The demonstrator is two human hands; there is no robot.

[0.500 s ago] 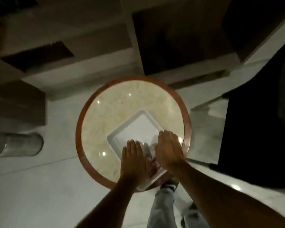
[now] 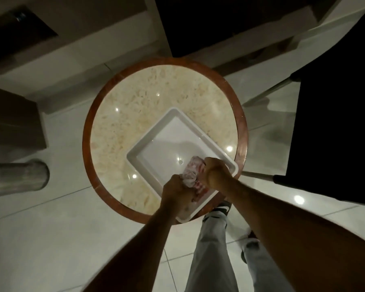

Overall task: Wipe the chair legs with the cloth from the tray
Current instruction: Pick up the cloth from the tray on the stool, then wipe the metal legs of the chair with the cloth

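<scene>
A white square tray (image 2: 156,135) lies on the near right part of a round marble table (image 2: 148,98) with a reddish rim. Inside the tray's near corner is a crumpled white and red cloth (image 2: 191,172). My left hand (image 2: 176,191) is closed on the cloth's near end. The far end is gripped by my right hand (image 2: 216,172), also closed. The cloth is bunched between the two fists, just above the tray floor. A black chair (image 2: 335,133) stands to the right, with two pale metal legs (image 2: 266,92) showing beside the table.
The floor is glossy pale tile (image 2: 51,239) with lamp reflections. A steel cylinder bin (image 2: 19,178) stands at the left. Dark wooden furniture (image 2: 11,119) is at the far left and back. My legs and shoes (image 2: 217,209) are just below the table's near edge.
Both hands lay flat over the cloth before; they have now closed into fists on it and bunched it up. The view has moved closer to the table.
</scene>
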